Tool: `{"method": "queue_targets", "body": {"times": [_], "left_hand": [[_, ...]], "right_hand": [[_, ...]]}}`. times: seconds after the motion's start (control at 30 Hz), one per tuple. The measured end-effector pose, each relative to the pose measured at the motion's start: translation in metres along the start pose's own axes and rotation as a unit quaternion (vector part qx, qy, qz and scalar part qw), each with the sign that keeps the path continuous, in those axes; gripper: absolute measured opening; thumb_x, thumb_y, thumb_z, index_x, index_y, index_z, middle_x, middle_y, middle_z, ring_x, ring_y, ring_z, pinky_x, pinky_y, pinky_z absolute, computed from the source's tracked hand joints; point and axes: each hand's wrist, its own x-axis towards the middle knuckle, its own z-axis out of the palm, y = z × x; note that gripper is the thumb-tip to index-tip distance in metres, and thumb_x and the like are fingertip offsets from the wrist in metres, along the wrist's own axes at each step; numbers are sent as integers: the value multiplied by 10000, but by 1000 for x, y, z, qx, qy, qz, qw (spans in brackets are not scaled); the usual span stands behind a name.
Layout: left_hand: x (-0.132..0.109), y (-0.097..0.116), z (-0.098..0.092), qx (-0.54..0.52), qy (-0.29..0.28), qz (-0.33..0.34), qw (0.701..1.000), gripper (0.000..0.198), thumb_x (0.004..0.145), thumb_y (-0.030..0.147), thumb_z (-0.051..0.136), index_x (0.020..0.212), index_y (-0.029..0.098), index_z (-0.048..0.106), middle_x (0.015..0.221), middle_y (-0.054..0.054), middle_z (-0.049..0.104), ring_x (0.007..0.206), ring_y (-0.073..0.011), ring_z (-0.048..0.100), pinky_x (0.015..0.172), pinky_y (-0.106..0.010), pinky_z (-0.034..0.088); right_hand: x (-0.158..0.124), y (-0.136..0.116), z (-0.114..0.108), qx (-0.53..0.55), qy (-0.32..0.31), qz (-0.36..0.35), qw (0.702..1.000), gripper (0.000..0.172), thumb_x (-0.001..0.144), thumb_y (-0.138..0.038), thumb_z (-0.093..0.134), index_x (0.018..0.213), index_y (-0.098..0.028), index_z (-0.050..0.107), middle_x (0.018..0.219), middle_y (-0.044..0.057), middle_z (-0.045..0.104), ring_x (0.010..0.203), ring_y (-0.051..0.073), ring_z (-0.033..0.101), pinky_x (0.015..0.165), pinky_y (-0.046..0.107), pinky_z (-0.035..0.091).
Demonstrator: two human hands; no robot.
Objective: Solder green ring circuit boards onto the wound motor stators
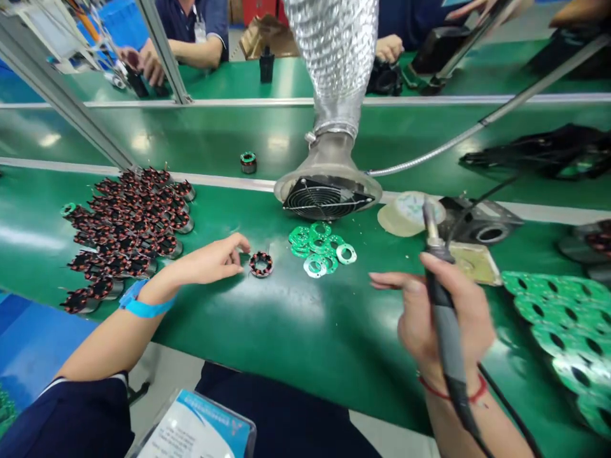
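Holding nothing in the half-curled left hand, just beside a copper-wound ring at three o'clock; gripping a smooth soldering iron in the right hand, tip toward twelve. Steady the ring, keeping clear of the tip. Note flat green discs at three from the ring, bristly stators at nine, on the glossy worktop.

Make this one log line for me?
left hand: beside wire coil | right hand: holding soldering iron | green rings: piled between hands

Bright, glare on tabletop — edges stretched, blurry
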Motion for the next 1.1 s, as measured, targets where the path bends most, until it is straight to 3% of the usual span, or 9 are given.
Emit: {"method": "queue_targets", "body": {"times": [0.1,0.23,0.37,0.5,0.7,0.8,0.9,1.0,1.1], "left_hand": [[8,-7,7,-43,-68,2,997,510,836,237,540,1308,173,357,1108,-103,634,710,-135,596,659,-292,492],[24,-19,0,1,-49,86,995,743,731,177,603,1416,171,312,1279,-147,554,1035,-217,592,891,-384,510],[45,-26,-10,-17,-90,190,978,717,674,74,497,1381,182,446,1438,-121,491,1291,-261,492,1061,-419,441],[54,-21,-3,13,-96,219,971,641,774,59,447,1402,183,465,1400,-107,548,1281,-241,507,1093,-433,412],[33,-11,14,89,-73,220,969,602,872,167,528,1457,165,389,1237,-116,615,1118,-230,551,967,-387,463],[29,-10,25,121,-71,229,963,566,873,313,630,1391,168,455,1206,-121,610,1068,-258,535,953,-433,446],[30,-9,41,128,-33,240,962,505,859,378,664,1292,162,520,1170,-128,600,1050,-278,519,935,-465,444],[30,-5,55,63,14,259,964,424,838,368,681,1175,161,527,1219,-142,587,1119,-287,535,964,-469,454],[26,4,60,-17,50,227,972,425,803,275,678,1163,183,471,1256,-140,580,1136,-260,585,947,-426,496]], "right_hand": [[-14,-19,13,41,-131,56,989,258,957,-275,516,1214,-251,528,927,37,754,740,189,746,720,352,599],[-35,-46,47,35,-262,97,960,344,896,-241,559,1226,-234,458,996,70,721,817,199,733,733,357,606],[-49,-71,87,-47,-259,81,961,445,832,-209,637,1237,-181,455,1018,121,678,899,283,694,765,449,591],[-54,-76,106,-91,-228,53,968,494,839,-229,650,1277,-157,435,1040,149,644,950,329,654,795,505,568],[-54,-62,100,-70,-248,10,966,491,859,-257,650,1279,-188,406,1069,127,625,961,313,636,802,494,565],[-54,-55,94,-60,-286,-23,956,451,879,-195,596,1288,-175,406,1073,139,623,954,297,633,790,464,566],[-53,-48,87,-66,-302,-39,950,446,874,-102,512,1302,-176,413,1083,141,633,950,284,644,791,451,562],[-51,-45,77,-92,-291,8,952,411,859,-86,494,1254,-191,458,984,102,670,850,268,665,742,434,557],[-47,-51,66,-22,-244,83,966,343,888,-159,527,1215,-231,455,867,31,664,739,203,662,674,350,551]]}}
